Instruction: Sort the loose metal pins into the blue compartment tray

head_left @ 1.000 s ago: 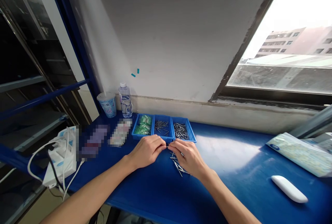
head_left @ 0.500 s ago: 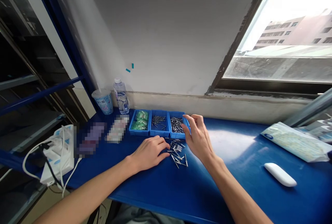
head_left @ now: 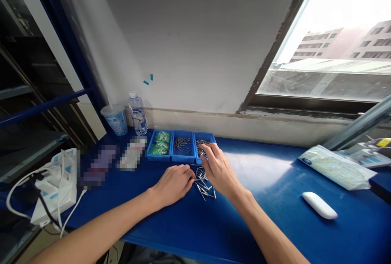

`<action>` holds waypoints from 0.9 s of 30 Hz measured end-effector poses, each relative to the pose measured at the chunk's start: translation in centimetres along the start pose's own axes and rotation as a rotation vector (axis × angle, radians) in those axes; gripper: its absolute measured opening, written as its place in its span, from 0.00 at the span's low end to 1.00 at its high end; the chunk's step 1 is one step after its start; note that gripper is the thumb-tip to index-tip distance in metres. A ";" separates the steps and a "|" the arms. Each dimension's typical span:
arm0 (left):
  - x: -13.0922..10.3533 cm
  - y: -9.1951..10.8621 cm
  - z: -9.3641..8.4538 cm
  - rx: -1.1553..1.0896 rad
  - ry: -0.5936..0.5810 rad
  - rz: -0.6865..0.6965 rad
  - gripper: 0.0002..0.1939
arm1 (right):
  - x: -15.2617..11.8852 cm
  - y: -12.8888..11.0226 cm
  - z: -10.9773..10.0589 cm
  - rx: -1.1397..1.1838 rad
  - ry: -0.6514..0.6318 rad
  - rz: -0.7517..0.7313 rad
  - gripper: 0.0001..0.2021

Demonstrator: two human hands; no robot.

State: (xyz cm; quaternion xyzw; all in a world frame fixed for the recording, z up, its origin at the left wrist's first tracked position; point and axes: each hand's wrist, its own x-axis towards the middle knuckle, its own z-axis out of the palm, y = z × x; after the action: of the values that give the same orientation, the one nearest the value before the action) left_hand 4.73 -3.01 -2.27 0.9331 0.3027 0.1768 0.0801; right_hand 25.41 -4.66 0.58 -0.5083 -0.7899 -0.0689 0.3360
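Note:
Three blue bins stand in a row: the left bin (head_left: pixel 159 159) holds green packets, the middle bin (head_left: pixel 183 159) some thin metal rivets, the right bin (head_left: pixel 210 137) many rivets. In front of them a loose pile of silver rivets (head_left: pixel 204 186) lies on the blue table (head_left: pixel 189 231). My left hand (head_left: pixel 175 184) rests at the pile's left edge, thumb and fingertips pressed together on something I cannot make out. Over the front of the right bin is my right hand (head_left: pixel 218 168), its thumb and fingers apart, and no rivet shows in it.
At the back left stand a water bottle (head_left: pixel 138 115) and a lidded cup (head_left: pixel 115 119). A white power strip (head_left: pixel 65 190) with cables lies far left. On the right are a white case (head_left: pixel 319 205) and a plastic packet (head_left: pixel 337 167). A wall runs behind the bins.
My right hand has moved left, over the right bin's front. The fingertips of my left hand have closed together at the pile. The whole view has shifted slightly.

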 end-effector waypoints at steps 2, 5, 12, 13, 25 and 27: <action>-0.3 -0.2 -0.2 -0.005 -0.004 -0.004 0.05 | 0.1 -0.1 -0.2 0.015 0.002 -0.017 0.13; -0.8 -0.7 -0.8 -0.055 0.023 -0.052 0.06 | 0.1 -0.2 -0.5 0.025 -0.032 -0.082 0.12; -0.9 -1.9 -2.2 -0.108 0.105 -0.157 0.10 | 0.0 -0.2 -0.4 -0.006 -0.182 -0.247 0.12; -0.8 -1.9 -2.4 -0.109 0.108 -0.164 0.10 | 0.0 -0.1 -0.3 -0.005 -0.184 -0.251 0.13; -0.8 -1.8 -3.1 -0.147 0.113 -0.166 0.10 | -0.2 -0.5 0.2 0.066 -0.132 -0.231 0.13; -0.9 -1.9 -3.4 -0.161 0.146 -0.153 0.07 | -0.3 -0.6 0.3 0.069 -0.129 -0.234 0.13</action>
State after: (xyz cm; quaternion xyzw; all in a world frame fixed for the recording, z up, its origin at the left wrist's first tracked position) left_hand 1.80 -1.89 0.18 0.8825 0.3629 0.2615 0.1455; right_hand 24.83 -5.01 0.31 -0.4041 -0.8658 -0.0476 0.2914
